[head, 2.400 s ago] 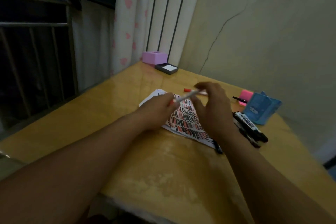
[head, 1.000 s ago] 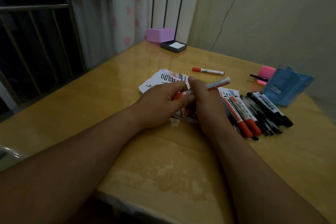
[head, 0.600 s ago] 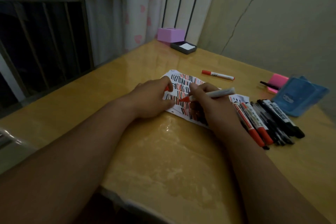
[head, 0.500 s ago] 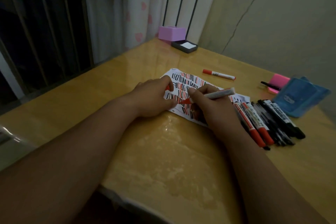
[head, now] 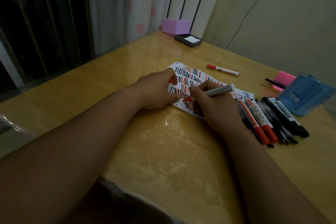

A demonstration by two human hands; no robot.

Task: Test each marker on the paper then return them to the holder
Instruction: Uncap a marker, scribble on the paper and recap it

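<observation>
Here, nearest me, both forearms stretch out over the yellow table [head: 163,151]. My right hand [head: 216,109] pinches a red marker [head: 212,92], its tip down on the paper [head: 190,76], barrel slanting up to the right; the print on the barrel is too blurred to read. My left hand [head: 158,91] presses the paper's left edge and is curled around a red cap [head: 171,80]. Just right of my right wrist lies a pile of red and black markers [head: 269,120], labels unreadable. Beyond it sits the blue holder [head: 305,94], and 1 capped red marker [head: 222,69] lies past the paper.
</observation>
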